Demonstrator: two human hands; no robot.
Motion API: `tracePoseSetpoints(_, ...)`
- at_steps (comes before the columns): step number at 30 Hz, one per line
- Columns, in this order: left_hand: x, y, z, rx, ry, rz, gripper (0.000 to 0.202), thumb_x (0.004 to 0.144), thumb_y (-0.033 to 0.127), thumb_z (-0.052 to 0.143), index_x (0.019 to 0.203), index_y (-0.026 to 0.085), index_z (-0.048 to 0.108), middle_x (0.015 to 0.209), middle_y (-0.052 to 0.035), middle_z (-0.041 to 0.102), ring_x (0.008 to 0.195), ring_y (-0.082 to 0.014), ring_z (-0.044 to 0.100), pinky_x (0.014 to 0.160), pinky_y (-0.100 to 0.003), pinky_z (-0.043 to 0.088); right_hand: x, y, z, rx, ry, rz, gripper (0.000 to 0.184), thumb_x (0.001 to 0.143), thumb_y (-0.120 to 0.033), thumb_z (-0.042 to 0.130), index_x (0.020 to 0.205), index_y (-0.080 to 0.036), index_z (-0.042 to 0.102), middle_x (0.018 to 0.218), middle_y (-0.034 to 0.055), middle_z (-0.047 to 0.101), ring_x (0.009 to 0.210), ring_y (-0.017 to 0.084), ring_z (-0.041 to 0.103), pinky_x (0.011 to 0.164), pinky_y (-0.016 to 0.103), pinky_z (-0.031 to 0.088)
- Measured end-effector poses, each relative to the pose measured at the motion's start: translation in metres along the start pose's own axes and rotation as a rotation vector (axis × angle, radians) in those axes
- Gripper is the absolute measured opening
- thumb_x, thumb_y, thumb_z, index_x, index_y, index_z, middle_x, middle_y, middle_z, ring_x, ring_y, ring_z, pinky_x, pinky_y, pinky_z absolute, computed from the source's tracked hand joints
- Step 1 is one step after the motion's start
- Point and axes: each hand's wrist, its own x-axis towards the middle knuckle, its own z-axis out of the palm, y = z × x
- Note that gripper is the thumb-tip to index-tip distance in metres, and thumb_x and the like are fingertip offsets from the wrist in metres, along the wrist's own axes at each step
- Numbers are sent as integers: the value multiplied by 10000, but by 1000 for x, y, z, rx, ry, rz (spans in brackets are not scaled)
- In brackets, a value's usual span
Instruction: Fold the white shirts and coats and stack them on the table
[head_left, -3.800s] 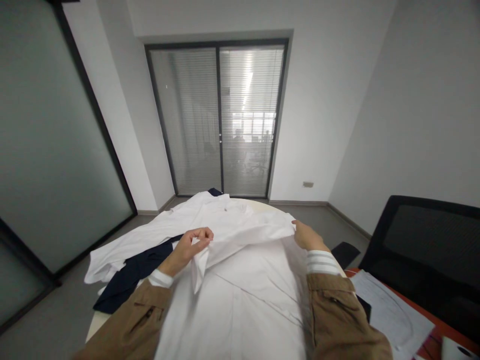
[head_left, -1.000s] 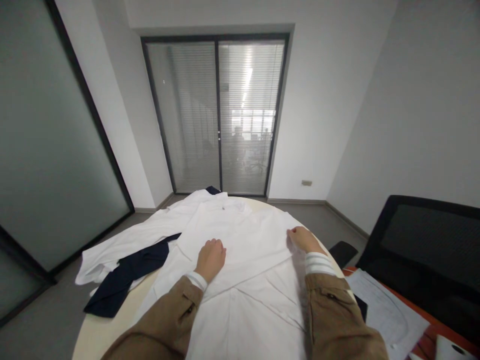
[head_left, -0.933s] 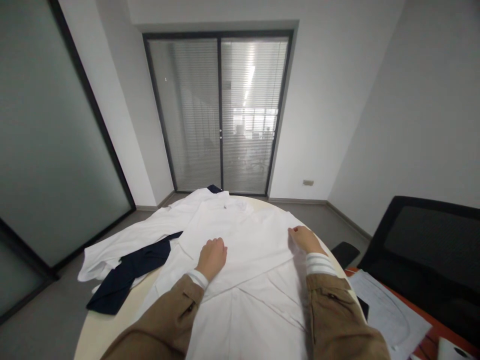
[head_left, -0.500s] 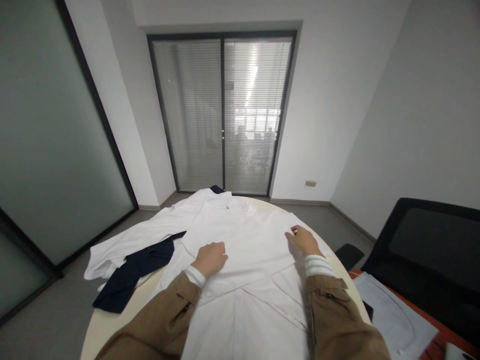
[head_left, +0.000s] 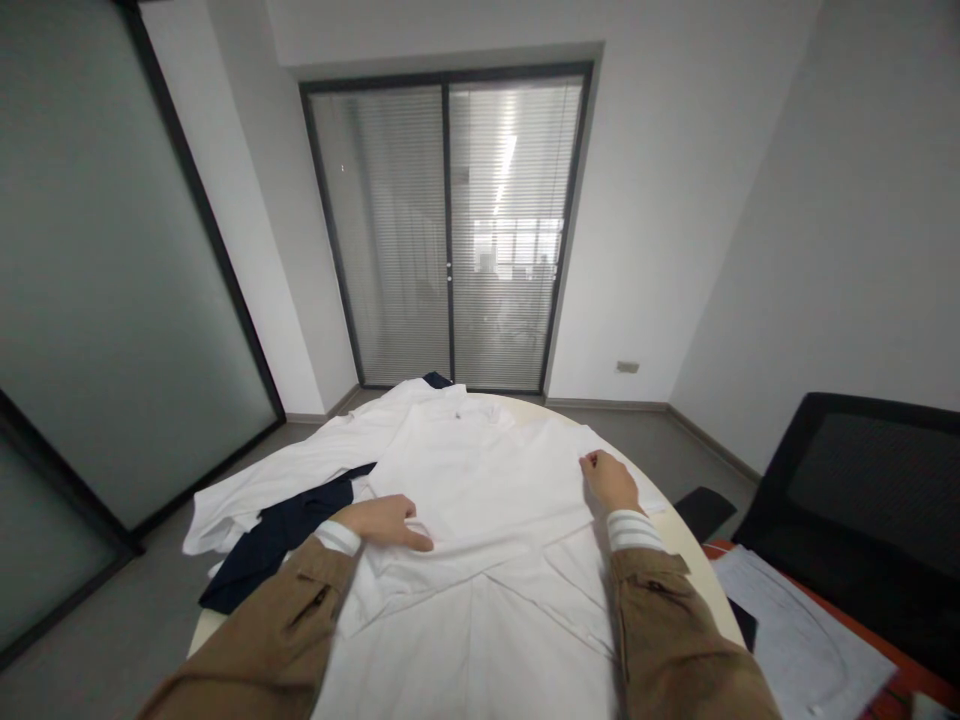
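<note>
A white shirt [head_left: 480, 470] lies spread over the round table, its collar at the far side and its lower part toward me. On its left part rests my left hand [head_left: 386, 522], palm down, with the thumb apart from the fingers and a small fold of cloth beside them. My right hand [head_left: 611, 482] is closed in a pinch at the shirt's right side; the cloth at its fingertips is mostly hidden. Left of the shirt lie another white garment [head_left: 300, 465] and a dark navy garment [head_left: 292, 525], partly covered by the white cloth.
The cream table [head_left: 701, 550] has a curved edge on the right. Beyond it stand a black mesh chair [head_left: 862, 500] and an orange surface bearing a pale grey sheet-like item [head_left: 802, 630]. A glass partition with blinds [head_left: 450, 240] is ahead.
My left hand has slid left and its thumb has spread from the fingers. My right hand's fingers have drawn together, with the hand nearly in the same place.
</note>
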Motion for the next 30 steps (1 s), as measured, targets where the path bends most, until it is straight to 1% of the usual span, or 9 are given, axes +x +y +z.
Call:
tracePoseSetpoints(3, -8, -17, -7, -39, -80, 26, 605, 593, 596, 740, 1032, 182, 705, 1091, -97, 736, 1008, -303, 672, 804, -310, 491, -1, 3, 0, 15, 43, -13, 297, 937, -422, 473, 1051, -236, 674, 1022, 109, 728, 976, 243, 665, 755, 307, 445)
tracePoseSetpoints(6, -15, -30, -9, -158, -199, 117, 490, 603, 499, 751, 996, 206, 723, 1047, -51, 756, 988, -287, 681, 782, -296, 510, -1, 6, 2, 36, 62, -25, 283, 928, -419, 484, 1047, -252, 678, 996, 98, 733, 964, 245, 667, 739, 307, 444)
tracePoseSetpoints(8, -19, -35, -7, -255, -280, 140, 472, 609, 490, 751, 989, 212, 723, 1021, -40, 761, 956, -281, 688, 749, -298, 524, -2, 8, 2, 49, 63, -26, 282, 926, -422, 482, 1044, -258, 679, 989, 93, 734, 963, 248, 668, 736, 310, 446)
tracePoseSetpoints(11, -22, -40, -1, -333, -355, 54, 542, 548, 502, 794, 987, 200, 694, 920, -56, 752, 828, -279, 694, 627, -307, 525, -2, 8, 2, 45, 53, -17, 296, 925, -437, 479, 1054, -258, 677, 1005, 100, 731, 975, 253, 668, 749, 317, 454)
tracePoseSetpoints(14, -24, -40, 2, -334, -377, -9, 564, 479, 480, 831, 938, 200, 660, 850, -48, 716, 736, -266, 674, 550, -304, 510, -2, 6, 0, 23, 34, -12, 321, 927, -443, 468, 1077, -246, 671, 1043, 118, 722, 988, 265, 668, 769, 336, 466)
tracePoseSetpoints(19, -19, -37, 2, -357, -271, -122, 555, 499, 571, 800, 860, 201, 600, 766, -11, 647, 664, -203, 622, 580, -299, 513, 1, 6, -2, -7, -21, -63, 386, 897, -453, 511, 1144, -192, 650, 1112, 145, 708, 1034, 287, 661, 818, 360, 478)
tracePoseSetpoints(23, -9, -28, 3, -320, -147, -34, 493, 685, 676, 632, 768, 192, 581, 644, 0, 581, 599, -181, 575, 568, -287, 473, 8, 10, -3, -2, -113, -168, 541, 825, -463, 623, 1246, -124, 605, 1192, 169, 683, 1061, 286, 656, 872, 355, 484)
tracePoseSetpoints(27, 3, -12, 9, -184, 61, 33, 472, 847, 612, 456, 687, 187, 584, 580, -20, 581, 587, -193, 574, 593, -293, 423, 14, 18, -7, 25, -207, -219, 730, 711, -373, 755, 1350, -99, 535, 1229, 171, 669, 1065, 260, 663, 886, 324, 491)
tracePoseSetpoints(30, 13, 0, 16, -95, 206, 57, 343, 856, 487, 496, 739, 193, 629, 737, -40, 684, 724, -204, 636, 629, -274, 414, 15, 24, -12, -14, -231, -191, 863, 626, -238, 792, 1420, -128, 474, 1229, 154, 672, 1055, 254, 669, 887, 330, 497)
